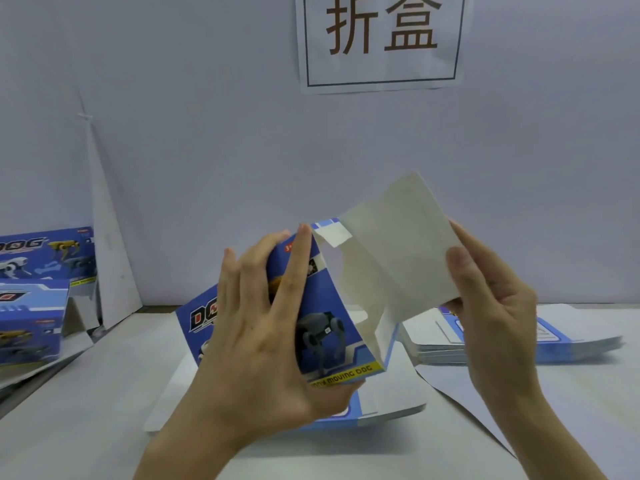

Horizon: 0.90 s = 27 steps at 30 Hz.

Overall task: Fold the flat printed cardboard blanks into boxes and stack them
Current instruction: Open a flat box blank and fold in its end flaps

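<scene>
I hold a half-formed blue printed box (332,306) above the table, its open end turned toward me so the white inside shows. My left hand (266,327) grips its blue front panel, fingers spread over the print and thumb under the bottom edge. My right hand (491,306) pinches the large white flap (401,244) that sticks up to the right. Below the box lies a pile of flat blanks (391,400). A second pile of flat blanks (571,341) lies at the right. Folded boxes (31,320) stand stacked at the far left.
A white wall rises right behind the table, with a paper sign (381,39) bearing two large characters. A loose white sheet (478,410) lies on the table (104,393) under my right forearm. A white cardboard piece (110,237) leans against the wall at the left.
</scene>
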### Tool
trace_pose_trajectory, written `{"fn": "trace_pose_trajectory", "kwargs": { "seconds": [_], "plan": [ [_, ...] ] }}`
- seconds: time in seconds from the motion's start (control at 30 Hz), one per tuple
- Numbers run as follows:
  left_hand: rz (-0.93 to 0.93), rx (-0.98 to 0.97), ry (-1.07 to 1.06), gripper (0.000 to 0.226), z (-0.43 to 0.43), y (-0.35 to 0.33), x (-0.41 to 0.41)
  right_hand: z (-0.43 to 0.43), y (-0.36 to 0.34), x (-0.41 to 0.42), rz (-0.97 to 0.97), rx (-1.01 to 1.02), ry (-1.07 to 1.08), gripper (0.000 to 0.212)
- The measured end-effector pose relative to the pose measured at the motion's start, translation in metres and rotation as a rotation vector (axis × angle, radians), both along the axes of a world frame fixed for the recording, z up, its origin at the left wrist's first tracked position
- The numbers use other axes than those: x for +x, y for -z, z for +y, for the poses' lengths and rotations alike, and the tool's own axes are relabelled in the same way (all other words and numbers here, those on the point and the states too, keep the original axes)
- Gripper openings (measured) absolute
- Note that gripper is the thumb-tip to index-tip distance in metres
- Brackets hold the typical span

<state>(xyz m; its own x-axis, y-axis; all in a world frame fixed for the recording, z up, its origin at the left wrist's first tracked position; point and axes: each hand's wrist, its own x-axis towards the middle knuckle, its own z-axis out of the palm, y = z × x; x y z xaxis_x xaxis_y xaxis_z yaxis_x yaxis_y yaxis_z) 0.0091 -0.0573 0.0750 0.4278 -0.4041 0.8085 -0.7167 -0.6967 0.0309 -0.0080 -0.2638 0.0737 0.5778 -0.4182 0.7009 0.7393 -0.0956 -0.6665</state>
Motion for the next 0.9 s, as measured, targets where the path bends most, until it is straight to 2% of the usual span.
{"fn": "trace_pose_trajectory", "kwargs": {
  "seconds": [0.1, 0.17, 0.23, 0.3, 0.37, 0.43, 0.6, 0.7, 0.8, 0.9],
  "plan": [
    [-0.012, 0.015, 0.014, 0.114, 0.001, 0.002, 0.005, -0.006, -0.002, 0.002, 0.134, 0.149, -0.330, 0.029],
    [-0.012, 0.030, 0.026, 0.116, 0.001, 0.005, 0.008, -0.011, 0.001, 0.002, 0.191, 0.180, -0.384, 0.022],
    [0.004, 0.049, 0.043, 0.118, 0.001, 0.007, 0.009, -0.012, 0.002, 0.002, 0.256, 0.121, -0.358, 0.027],
    [0.012, 0.060, 0.043, 0.120, 0.001, 0.008, 0.010, -0.013, 0.002, 0.003, 0.304, 0.174, -0.495, 0.014],
    [0.011, 0.058, 0.044, 0.122, 0.002, 0.008, 0.010, -0.010, 0.000, 0.002, 0.323, 0.189, -0.557, 0.024],
    [0.005, 0.042, 0.053, 0.121, 0.001, 0.007, 0.009, -0.011, 0.000, 0.004, 0.342, 0.119, -0.420, 0.028],
    [0.013, 0.070, 0.070, 0.121, 0.000, 0.008, 0.008, -0.014, -0.002, 0.004, 0.382, 0.096, -0.282, 0.027],
    [0.016, 0.117, 0.088, 0.112, -0.002, 0.009, 0.008, -0.011, -0.004, 0.002, 0.394, 0.103, -0.166, 0.040],
    [0.013, 0.111, 0.107, 0.110, -0.001, 0.009, 0.008, -0.009, -0.001, 0.003, 0.345, 0.091, -0.041, 0.021],
    [0.017, 0.116, 0.101, 0.111, 0.000, 0.009, 0.007, -0.011, -0.001, 0.004, 0.338, 0.089, 0.031, 0.022]
  ]
}}
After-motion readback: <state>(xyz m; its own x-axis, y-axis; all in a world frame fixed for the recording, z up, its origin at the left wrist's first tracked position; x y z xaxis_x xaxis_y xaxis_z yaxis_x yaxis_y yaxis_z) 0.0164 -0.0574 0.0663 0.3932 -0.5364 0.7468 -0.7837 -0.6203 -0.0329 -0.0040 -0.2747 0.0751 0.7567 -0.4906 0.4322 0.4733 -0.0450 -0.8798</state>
